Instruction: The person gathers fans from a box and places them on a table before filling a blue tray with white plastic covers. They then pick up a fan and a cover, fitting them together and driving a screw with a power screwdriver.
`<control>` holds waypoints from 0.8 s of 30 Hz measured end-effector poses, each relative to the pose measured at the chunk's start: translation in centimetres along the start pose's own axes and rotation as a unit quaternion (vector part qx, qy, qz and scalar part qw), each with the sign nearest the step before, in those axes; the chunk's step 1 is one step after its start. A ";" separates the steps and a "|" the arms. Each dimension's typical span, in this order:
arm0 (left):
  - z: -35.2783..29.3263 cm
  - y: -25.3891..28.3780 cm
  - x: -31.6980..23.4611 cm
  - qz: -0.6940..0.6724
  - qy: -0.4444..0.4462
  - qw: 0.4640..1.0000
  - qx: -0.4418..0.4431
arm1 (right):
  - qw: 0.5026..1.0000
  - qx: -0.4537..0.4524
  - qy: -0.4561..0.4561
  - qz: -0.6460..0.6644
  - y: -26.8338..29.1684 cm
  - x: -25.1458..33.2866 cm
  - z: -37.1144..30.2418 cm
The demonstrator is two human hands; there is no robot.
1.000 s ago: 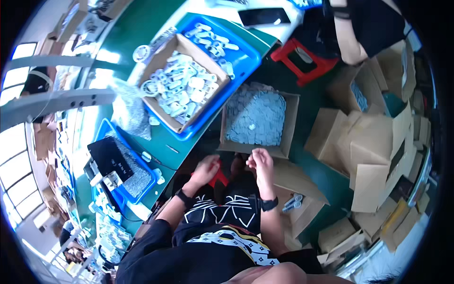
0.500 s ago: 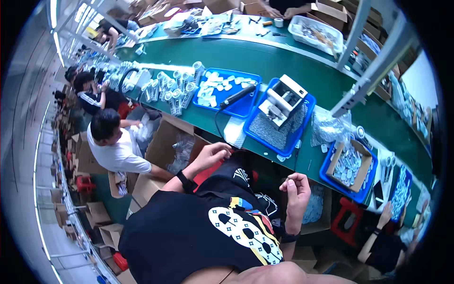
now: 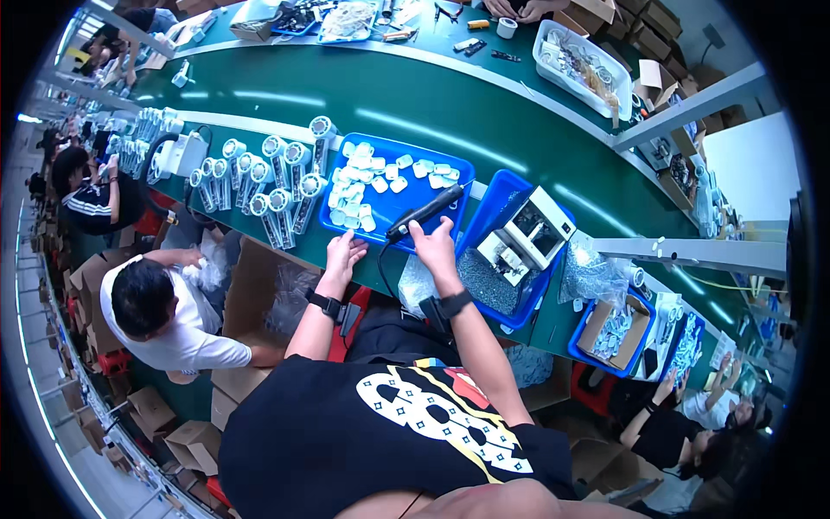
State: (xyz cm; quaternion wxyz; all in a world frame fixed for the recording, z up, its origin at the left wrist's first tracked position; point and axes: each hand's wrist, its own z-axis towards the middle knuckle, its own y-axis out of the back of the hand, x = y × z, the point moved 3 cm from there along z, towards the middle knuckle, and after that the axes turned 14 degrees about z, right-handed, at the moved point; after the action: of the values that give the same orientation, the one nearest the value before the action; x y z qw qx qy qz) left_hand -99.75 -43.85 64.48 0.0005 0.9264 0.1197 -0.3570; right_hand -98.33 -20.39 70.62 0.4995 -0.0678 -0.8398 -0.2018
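My left hand (image 3: 345,254) is at the front edge of a blue tray (image 3: 393,147), fingers loosely apart and nothing visible in them. Small white plastic pieces (image 3: 350,192) lie in that tray, mostly heaped at its left. Across its right front corner rests a black electric screwdriver (image 3: 425,213), its cord hanging over the bench edge. Just below the screwdriver is my right hand (image 3: 434,246), thumb and fingers spread; whether it touches the tool or the tray rim I cannot tell. Both wrists wear black bands.
Several clear-bodied tubes with round white heads (image 3: 278,201) stand left of the tray. To the right, a white-and-black machine (image 3: 538,227) sits in a blue tray holding small screws. Farther right is a cardboard box of parts (image 3: 612,336). A person in white (image 3: 164,316) works close on my left.
Both hands have risen from my lap to the front of the tray of white pieces, the right one reaching the screwdriver. The view has shifted, too.
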 end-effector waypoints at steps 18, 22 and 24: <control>3.2 -3.4 -5.8 -0.025 -0.167 0.985 0.046 | 0.919 0.099 0.103 0.367 7.8 4.9 -3.6; 0.6 -4.7 -7.9 -0.053 -0.240 0.967 0.062 | 0.920 0.078 0.113 0.368 11.1 3.4 -6.4; -0.6 -5.1 -9.4 -0.098 -0.282 0.953 0.059 | 0.947 0.080 0.103 0.294 11.3 2.6 -7.2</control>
State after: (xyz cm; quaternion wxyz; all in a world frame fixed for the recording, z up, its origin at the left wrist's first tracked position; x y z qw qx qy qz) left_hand -107.27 -40.89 71.58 -0.0554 0.7700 0.1833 -0.6086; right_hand -90.21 -13.21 78.94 0.6239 -0.2504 -0.7402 0.0158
